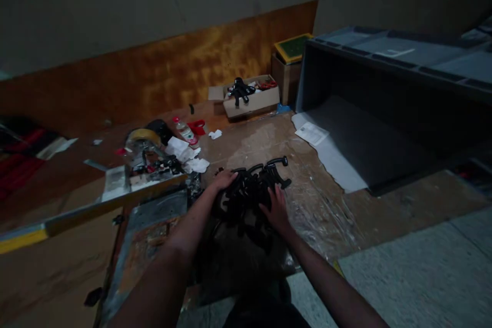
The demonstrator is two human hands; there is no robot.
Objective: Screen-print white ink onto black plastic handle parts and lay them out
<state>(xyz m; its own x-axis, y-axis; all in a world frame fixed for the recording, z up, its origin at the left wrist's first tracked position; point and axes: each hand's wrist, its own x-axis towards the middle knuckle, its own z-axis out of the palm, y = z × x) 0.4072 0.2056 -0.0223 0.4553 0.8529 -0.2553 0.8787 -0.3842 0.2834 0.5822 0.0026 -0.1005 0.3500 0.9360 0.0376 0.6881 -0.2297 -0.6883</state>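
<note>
A heap of black curved parts, like plastic handles (251, 192), lies on the brown sheet in front of me. My left hand (224, 180) rests against the heap's left side, fingers stretched over its edge and partly lost in the dark. On the right side, my right hand (277, 210) touches the parts with its thumb and fingers spread apart. Neither hand visibly grips a single part. One curved piece (277, 161) sticks out at the far right of the heap. Under my wrists the lower parts are too dark to make out.
A large grey bin (400, 56) lies on its side at the right, with a paper sheet (312, 134) at its mouth. Behind the heap stands a cardboard box (253, 104) holding black parts. A bottle (186, 132) and a tape roll (144, 137) are at left.
</note>
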